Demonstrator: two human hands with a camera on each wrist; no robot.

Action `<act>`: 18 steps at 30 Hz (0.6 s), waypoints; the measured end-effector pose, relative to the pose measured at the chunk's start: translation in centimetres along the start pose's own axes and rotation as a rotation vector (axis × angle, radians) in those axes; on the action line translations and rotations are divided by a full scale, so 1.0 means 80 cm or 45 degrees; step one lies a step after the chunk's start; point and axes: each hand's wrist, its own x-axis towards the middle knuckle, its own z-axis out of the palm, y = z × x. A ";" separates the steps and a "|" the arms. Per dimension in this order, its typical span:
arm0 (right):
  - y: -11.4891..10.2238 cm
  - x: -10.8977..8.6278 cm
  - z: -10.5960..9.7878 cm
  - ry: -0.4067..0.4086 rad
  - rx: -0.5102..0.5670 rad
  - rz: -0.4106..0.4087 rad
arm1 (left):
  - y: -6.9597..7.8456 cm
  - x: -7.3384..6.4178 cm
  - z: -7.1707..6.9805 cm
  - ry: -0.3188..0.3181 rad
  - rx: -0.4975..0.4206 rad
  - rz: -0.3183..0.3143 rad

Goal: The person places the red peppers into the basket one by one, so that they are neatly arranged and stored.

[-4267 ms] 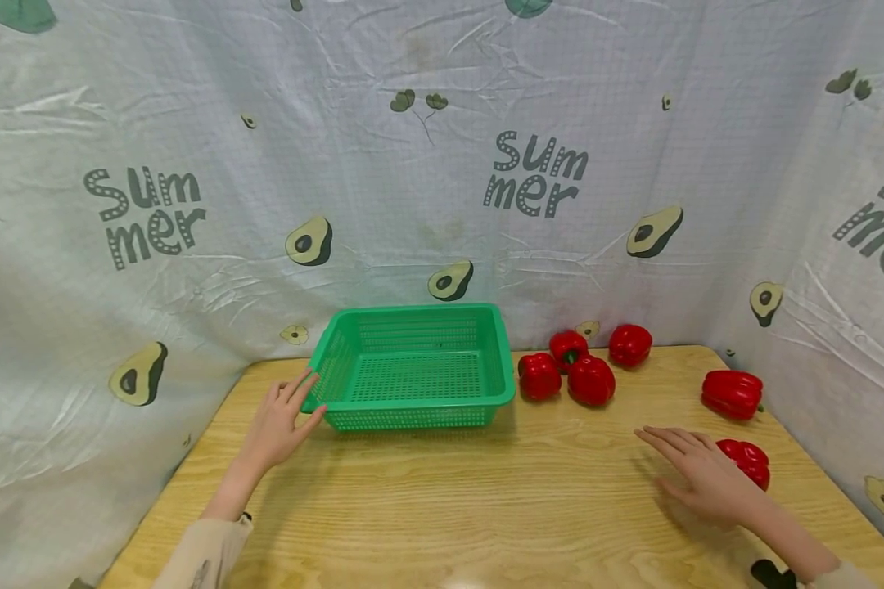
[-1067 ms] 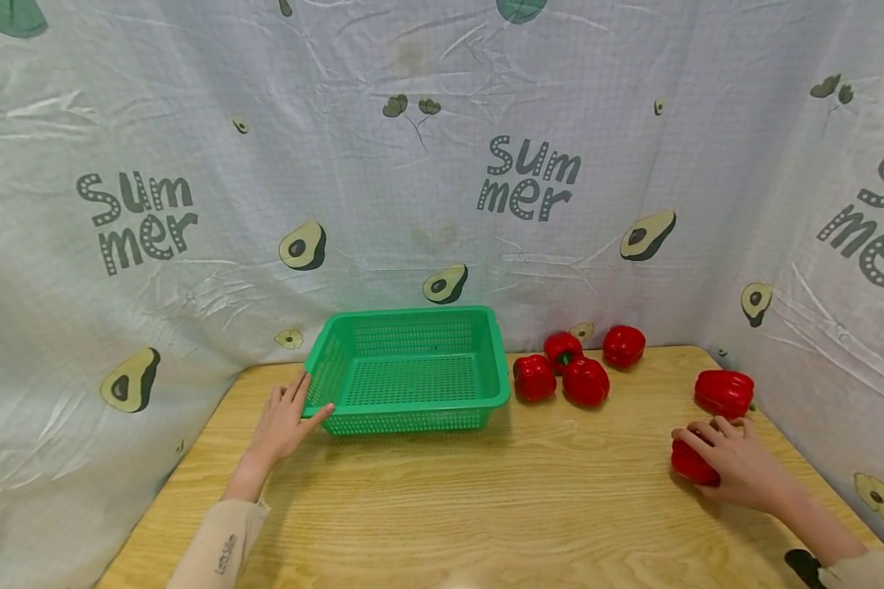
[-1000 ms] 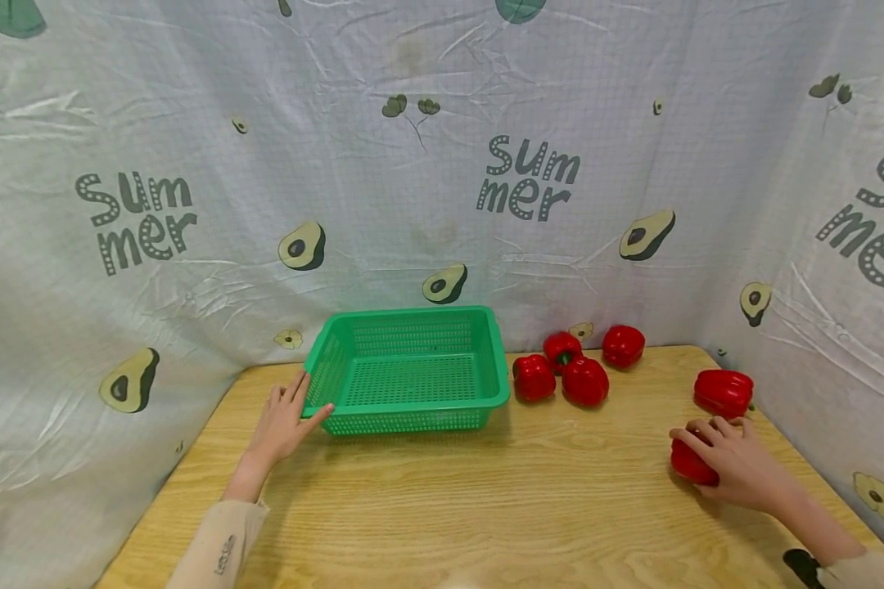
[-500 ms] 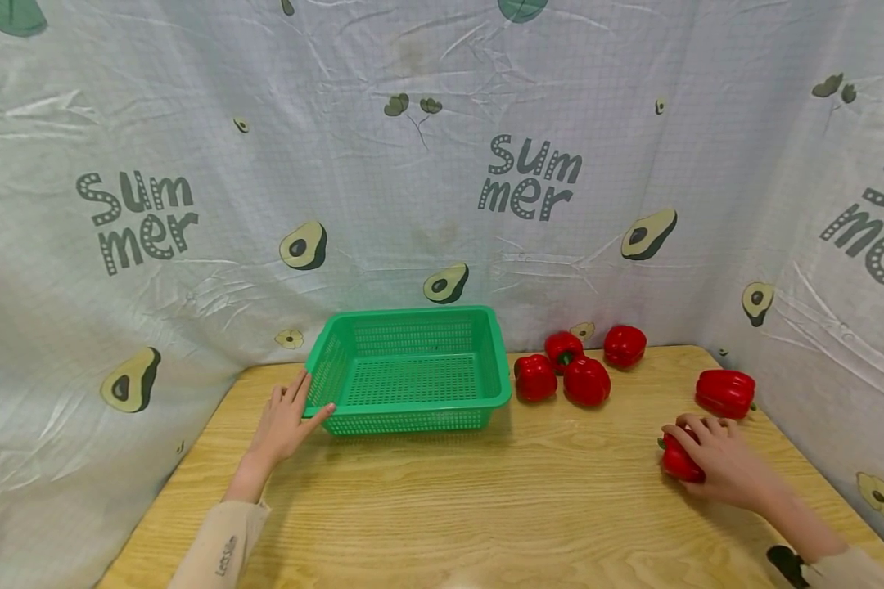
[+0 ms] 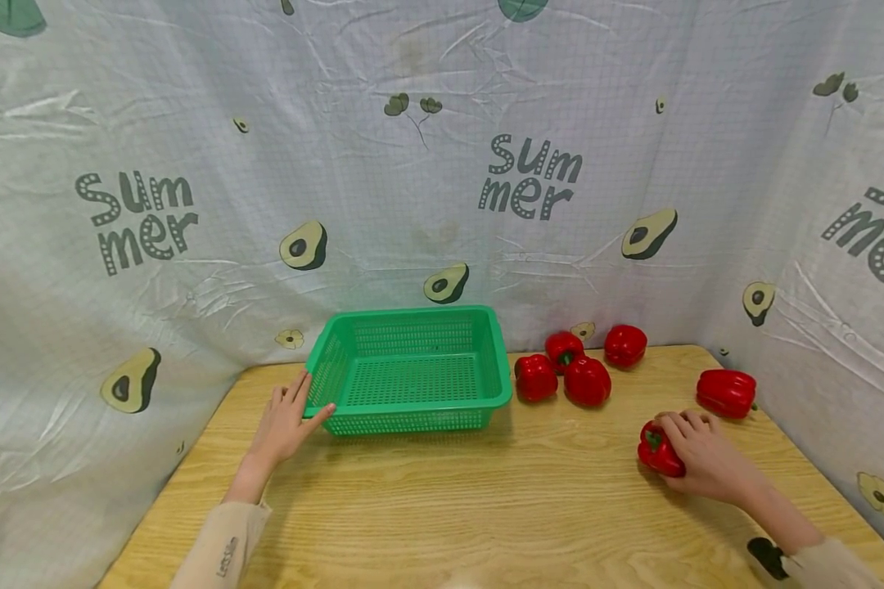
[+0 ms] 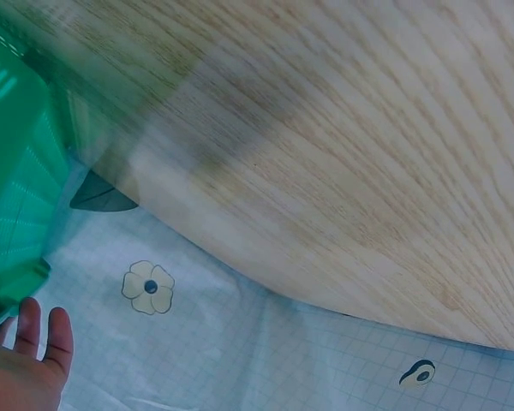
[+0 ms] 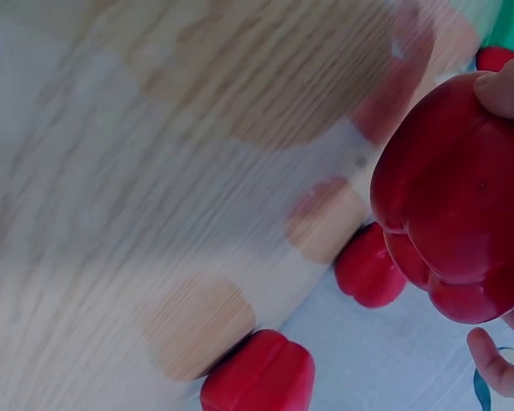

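Toward the right of the table in the head view, my right hand (image 5: 710,463) grips a red bell pepper (image 5: 660,451) from above and its right side. The pepper's green stem faces left. In the right wrist view the same bell pepper (image 7: 463,205) fills the right side, with the thumb on its upper part. My left hand (image 5: 280,423) rests against the front left corner of a green plastic basket (image 5: 420,406), its fingers fairly straight. The left wrist view shows the fingertips touching the basket's rim. Nothing lies in the basket.
Beside the basket's right side stand several more red peppers, including a front one (image 5: 587,381) and a back one (image 5: 624,346). Another pepper (image 5: 726,393) lies near the table's right edge, behind the right hand. A printed cloth (image 5: 383,204) hangs around the wooden table (image 5: 442,499).
The right hand has taken hold of the front right bell pepper and moved left with it, turning its stem into view. The left hand has stayed at the basket's corner.
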 end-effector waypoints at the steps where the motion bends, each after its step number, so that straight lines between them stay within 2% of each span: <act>1: -0.001 0.001 0.000 0.001 0.007 0.004 | 0.000 0.000 0.000 0.001 0.000 0.001; 8: -0.008 0.012 0.001 -0.058 0.055 0.041 | 0.000 0.000 0.000 -0.004 0.020 0.001; 18: -0.024 0.036 0.005 -0.033 0.126 0.025 | 0.000 0.000 -0.002 0.001 0.021 0.009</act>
